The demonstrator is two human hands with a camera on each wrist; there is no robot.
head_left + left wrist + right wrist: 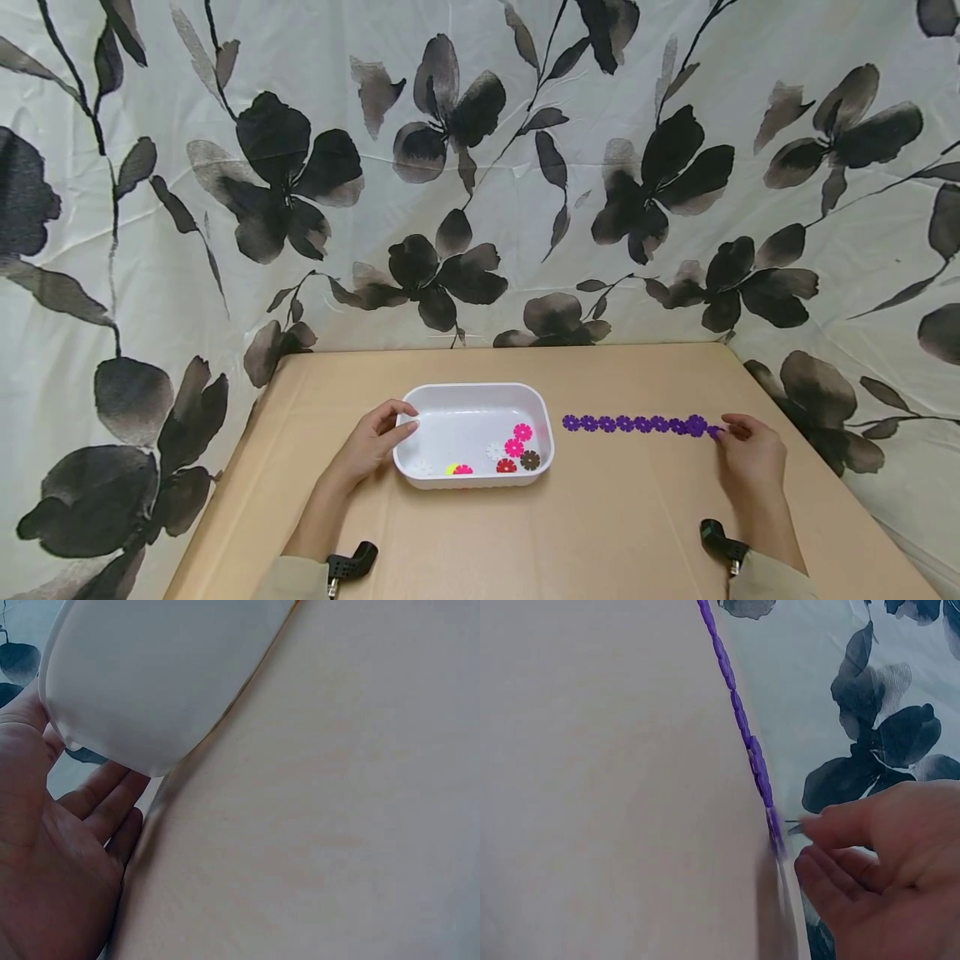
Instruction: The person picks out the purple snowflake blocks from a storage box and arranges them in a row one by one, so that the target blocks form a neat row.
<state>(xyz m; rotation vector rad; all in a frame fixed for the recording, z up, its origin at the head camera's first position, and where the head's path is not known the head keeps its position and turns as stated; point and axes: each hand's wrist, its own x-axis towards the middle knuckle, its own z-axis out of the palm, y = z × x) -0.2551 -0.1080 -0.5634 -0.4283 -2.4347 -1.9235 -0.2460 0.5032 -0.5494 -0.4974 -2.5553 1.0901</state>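
A white plastic tray (465, 417) stands on the table with several flower-shaped pieces in it: pink ones (522, 432), a red one (506, 467) and a brown one (529, 460). My left hand (375, 442) grips the tray's left rim, its thumb at the edge; the left wrist view shows fingers under the tray's end. Right of the tray lies a row of purple flower pieces (624, 423). At its right end my right hand (753, 454) is beside the last purple piece (776, 834), blurred in the right wrist view, with a small gap between it and the fingertips.
The pieces rest on a light wooden table (480, 533). Behind it hangs a white cloth (540, 208) with dark flowers. Dark wrist cameras (352, 561) sit at both sleeves. Clear and yellow pieces (452, 469) also lie in the tray.
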